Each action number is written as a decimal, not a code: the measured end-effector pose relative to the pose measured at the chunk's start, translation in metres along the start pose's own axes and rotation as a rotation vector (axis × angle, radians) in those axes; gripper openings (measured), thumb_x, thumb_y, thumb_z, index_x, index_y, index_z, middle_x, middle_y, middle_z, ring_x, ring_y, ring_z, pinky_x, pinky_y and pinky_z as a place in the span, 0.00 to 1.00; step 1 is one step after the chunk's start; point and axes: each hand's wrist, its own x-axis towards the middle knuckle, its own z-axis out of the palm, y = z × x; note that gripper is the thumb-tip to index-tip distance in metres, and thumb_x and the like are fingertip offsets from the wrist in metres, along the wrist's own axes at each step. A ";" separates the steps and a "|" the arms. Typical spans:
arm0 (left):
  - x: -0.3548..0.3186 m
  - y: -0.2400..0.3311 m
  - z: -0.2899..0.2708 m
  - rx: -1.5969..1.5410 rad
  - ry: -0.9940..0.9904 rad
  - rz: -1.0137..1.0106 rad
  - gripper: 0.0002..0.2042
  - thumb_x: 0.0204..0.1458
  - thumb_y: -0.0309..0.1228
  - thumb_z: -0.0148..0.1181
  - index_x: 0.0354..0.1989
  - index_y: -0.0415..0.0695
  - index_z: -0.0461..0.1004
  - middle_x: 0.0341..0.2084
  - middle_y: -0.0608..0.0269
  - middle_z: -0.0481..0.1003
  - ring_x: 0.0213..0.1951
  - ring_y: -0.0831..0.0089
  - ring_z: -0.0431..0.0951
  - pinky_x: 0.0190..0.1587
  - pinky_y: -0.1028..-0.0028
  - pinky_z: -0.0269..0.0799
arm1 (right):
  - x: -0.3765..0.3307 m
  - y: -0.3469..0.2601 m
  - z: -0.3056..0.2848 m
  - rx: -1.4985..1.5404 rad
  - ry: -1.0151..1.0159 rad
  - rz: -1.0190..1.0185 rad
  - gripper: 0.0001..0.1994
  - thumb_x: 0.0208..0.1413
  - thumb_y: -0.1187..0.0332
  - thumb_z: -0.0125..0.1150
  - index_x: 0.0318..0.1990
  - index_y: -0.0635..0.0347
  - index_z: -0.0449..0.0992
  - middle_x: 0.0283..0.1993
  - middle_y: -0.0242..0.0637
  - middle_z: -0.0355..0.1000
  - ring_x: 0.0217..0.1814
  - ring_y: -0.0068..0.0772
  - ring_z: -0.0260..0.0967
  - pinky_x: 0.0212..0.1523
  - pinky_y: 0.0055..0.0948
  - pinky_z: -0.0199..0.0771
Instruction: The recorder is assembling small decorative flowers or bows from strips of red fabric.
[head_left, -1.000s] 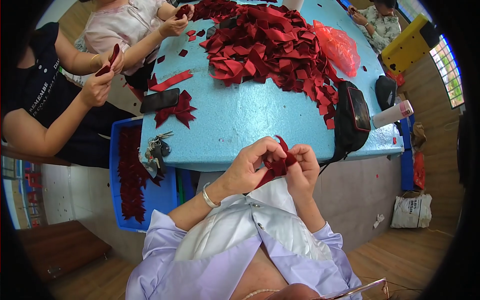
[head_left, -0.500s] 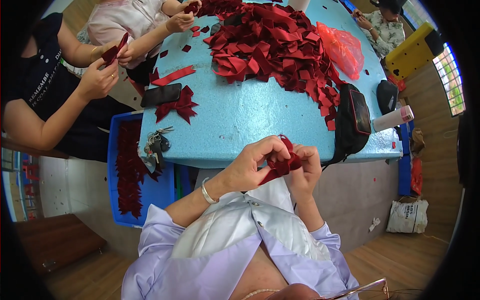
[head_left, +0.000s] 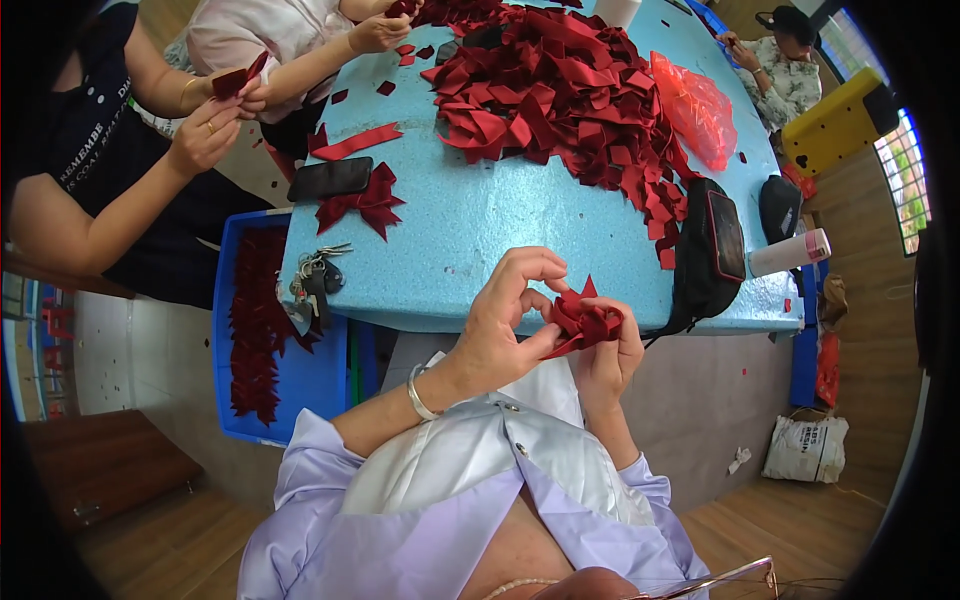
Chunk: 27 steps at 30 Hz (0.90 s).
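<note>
A dark red ribbon bow (head_left: 586, 320) is held between my two hands, just off the near edge of the blue table (head_left: 440, 250). My left hand (head_left: 515, 320) pinches its left side with thumb and a finger, the index finger arched above. My right hand (head_left: 610, 350) grips the bow's right side, fingers curled behind it. On the table ahead lies a big heap of red ribbon pieces (head_left: 560, 100). A finished-looking red bow (head_left: 365, 200) and a flat ribbon strip (head_left: 357, 141) lie to the left.
A black phone (head_left: 330, 178) and keys (head_left: 318, 275) lie at the table's left. Below stands a blue bin (head_left: 310, 400) of red bows. To the right are a black bag (head_left: 710, 255), a bottle (head_left: 790, 252) and a red plastic bag (head_left: 695, 110). Co-workers handle ribbons around the table.
The bow has turned, so its folded loops now face up and a point sticks upward. My left index finger has lifted off the ribbon. The view has shifted slightly.
</note>
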 end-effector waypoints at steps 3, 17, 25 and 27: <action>-0.007 -0.003 -0.007 0.171 0.042 0.032 0.18 0.45 0.12 0.59 0.45 0.39 0.69 0.39 0.62 0.70 0.37 0.76 0.72 0.40 0.77 0.70 | -0.003 -0.003 0.012 0.150 0.107 0.057 0.15 0.68 0.66 0.46 0.51 0.71 0.69 0.46 0.42 0.72 0.42 0.26 0.72 0.42 0.23 0.73; -0.012 -0.013 -0.007 0.283 0.036 0.039 0.11 0.47 0.15 0.61 0.38 0.38 0.70 0.32 0.59 0.74 0.32 0.75 0.76 0.37 0.77 0.74 | -0.001 -0.002 0.016 -0.008 0.125 0.055 0.12 0.67 0.69 0.44 0.47 0.70 0.70 0.39 0.38 0.74 0.33 0.23 0.72 0.32 0.22 0.74; -0.009 -0.019 -0.008 -0.222 0.142 -0.211 0.11 0.48 0.12 0.58 0.38 0.37 0.68 0.36 0.61 0.73 0.37 0.79 0.74 0.42 0.77 0.73 | -0.005 -0.005 0.012 -0.206 0.083 0.016 0.09 0.64 0.72 0.48 0.45 0.68 0.70 0.37 0.37 0.73 0.31 0.21 0.71 0.31 0.19 0.70; -0.011 -0.023 -0.010 -0.033 0.133 -0.127 0.11 0.48 0.11 0.57 0.38 0.37 0.67 0.36 0.61 0.73 0.37 0.79 0.74 0.42 0.76 0.73 | -0.007 -0.004 0.009 -0.245 0.042 0.006 0.09 0.62 0.72 0.49 0.45 0.68 0.70 0.39 0.39 0.72 0.32 0.21 0.70 0.32 0.18 0.69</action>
